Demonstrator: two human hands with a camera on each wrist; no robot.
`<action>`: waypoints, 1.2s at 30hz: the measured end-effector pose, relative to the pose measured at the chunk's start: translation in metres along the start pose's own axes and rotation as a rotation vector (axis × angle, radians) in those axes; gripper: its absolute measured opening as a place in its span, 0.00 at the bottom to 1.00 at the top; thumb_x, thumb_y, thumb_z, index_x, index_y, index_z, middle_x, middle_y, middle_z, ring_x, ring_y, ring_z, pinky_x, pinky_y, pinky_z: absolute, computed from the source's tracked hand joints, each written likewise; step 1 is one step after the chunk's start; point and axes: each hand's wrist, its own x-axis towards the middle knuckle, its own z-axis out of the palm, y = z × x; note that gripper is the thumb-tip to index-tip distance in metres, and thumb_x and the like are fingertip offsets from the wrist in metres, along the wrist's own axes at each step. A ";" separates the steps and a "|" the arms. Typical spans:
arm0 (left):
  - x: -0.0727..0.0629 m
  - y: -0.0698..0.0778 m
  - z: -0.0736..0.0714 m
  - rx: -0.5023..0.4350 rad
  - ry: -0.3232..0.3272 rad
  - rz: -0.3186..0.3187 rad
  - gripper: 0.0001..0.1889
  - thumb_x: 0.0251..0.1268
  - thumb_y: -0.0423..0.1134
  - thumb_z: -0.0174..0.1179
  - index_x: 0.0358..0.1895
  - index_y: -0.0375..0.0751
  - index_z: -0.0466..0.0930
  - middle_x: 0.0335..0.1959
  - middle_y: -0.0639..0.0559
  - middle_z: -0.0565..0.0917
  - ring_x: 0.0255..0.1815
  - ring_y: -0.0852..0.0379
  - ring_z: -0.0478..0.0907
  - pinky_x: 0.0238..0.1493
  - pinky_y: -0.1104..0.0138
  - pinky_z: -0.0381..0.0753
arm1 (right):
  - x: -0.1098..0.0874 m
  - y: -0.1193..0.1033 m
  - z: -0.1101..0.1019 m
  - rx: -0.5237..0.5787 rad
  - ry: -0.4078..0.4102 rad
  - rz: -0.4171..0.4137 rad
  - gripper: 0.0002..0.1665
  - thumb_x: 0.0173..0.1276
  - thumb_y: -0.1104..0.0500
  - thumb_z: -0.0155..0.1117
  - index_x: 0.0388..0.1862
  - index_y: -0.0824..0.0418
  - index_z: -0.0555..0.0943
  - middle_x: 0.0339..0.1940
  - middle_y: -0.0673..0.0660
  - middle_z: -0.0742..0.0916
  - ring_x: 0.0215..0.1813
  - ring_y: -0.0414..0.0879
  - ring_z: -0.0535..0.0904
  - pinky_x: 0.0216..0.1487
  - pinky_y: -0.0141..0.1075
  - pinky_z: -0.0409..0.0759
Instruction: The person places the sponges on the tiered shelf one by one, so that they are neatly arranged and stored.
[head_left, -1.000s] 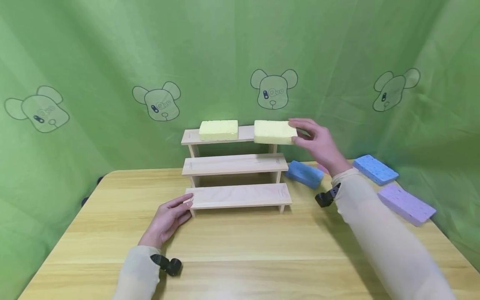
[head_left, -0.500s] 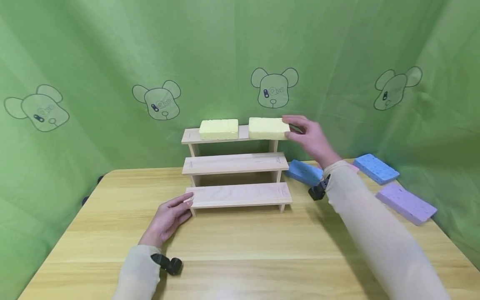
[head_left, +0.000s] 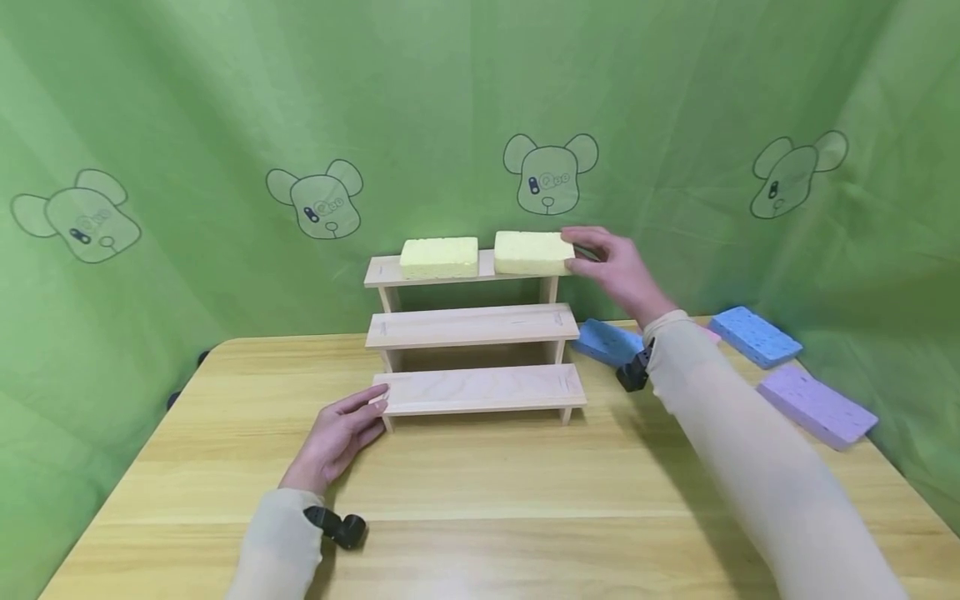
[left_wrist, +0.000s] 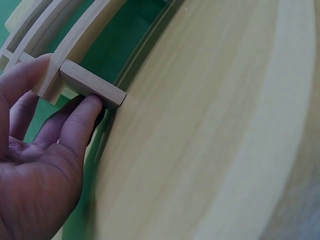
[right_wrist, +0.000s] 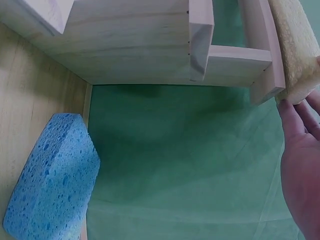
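A three-tier wooden display stand stands on the table. My right hand holds a pale yellow sponge by its right end, at the right part of the top tier. In the right wrist view this sponge lies along the top board, fingers at its end. A second yellow sponge lies on the left part of the same tier. My left hand grips the left end of the lowest tier; the left wrist view shows its fingers against the board's end and the leg below.
Right of the stand lie a blue sponge, a pink sponge mostly behind my right forearm, another blue sponge and a purple sponge near the table's right edge. A green curtain hangs behind the table.
My right hand has moved left and slightly back with the yellow sponge, bringing it nearer the other yellow one on the top tier. My left hand stays at the stand.
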 end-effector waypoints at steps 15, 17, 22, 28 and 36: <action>0.003 -0.002 0.003 0.020 -0.012 0.000 0.26 0.67 0.28 0.60 0.67 0.28 0.68 0.71 0.37 0.65 0.58 0.49 0.77 0.60 0.60 0.77 | 0.005 0.006 0.000 0.000 0.016 0.084 0.31 0.68 0.62 0.65 0.70 0.61 0.71 0.71 0.56 0.72 0.69 0.50 0.67 0.69 0.41 0.68; 0.004 -0.003 0.003 0.030 -0.022 0.001 0.26 0.67 0.28 0.61 0.67 0.28 0.68 0.71 0.38 0.65 0.58 0.49 0.76 0.60 0.60 0.76 | 0.005 0.006 -0.001 0.015 0.022 0.088 0.31 0.69 0.63 0.65 0.70 0.62 0.71 0.71 0.56 0.72 0.69 0.50 0.67 0.70 0.40 0.67; 0.004 -0.002 0.003 0.026 -0.013 0.008 0.26 0.67 0.27 0.60 0.67 0.27 0.68 0.71 0.37 0.65 0.58 0.49 0.77 0.60 0.60 0.77 | 0.005 0.005 0.000 0.064 0.012 0.098 0.34 0.69 0.62 0.66 0.72 0.62 0.68 0.73 0.58 0.70 0.72 0.50 0.64 0.71 0.38 0.65; 0.000 -0.001 0.000 0.025 -0.005 0.007 0.25 0.68 0.27 0.58 0.67 0.26 0.67 0.71 0.37 0.64 0.58 0.49 0.77 0.61 0.59 0.76 | 0.004 0.007 -0.002 0.061 0.013 0.087 0.36 0.68 0.58 0.67 0.74 0.58 0.67 0.74 0.55 0.69 0.73 0.49 0.63 0.73 0.40 0.61; 0.000 -0.001 -0.001 0.026 -0.001 0.006 0.25 0.67 0.27 0.60 0.67 0.27 0.68 0.71 0.36 0.64 0.57 0.50 0.77 0.60 0.60 0.77 | -0.011 0.012 -0.011 0.064 0.037 0.006 0.33 0.70 0.56 0.65 0.71 0.60 0.70 0.71 0.57 0.73 0.72 0.53 0.64 0.73 0.46 0.60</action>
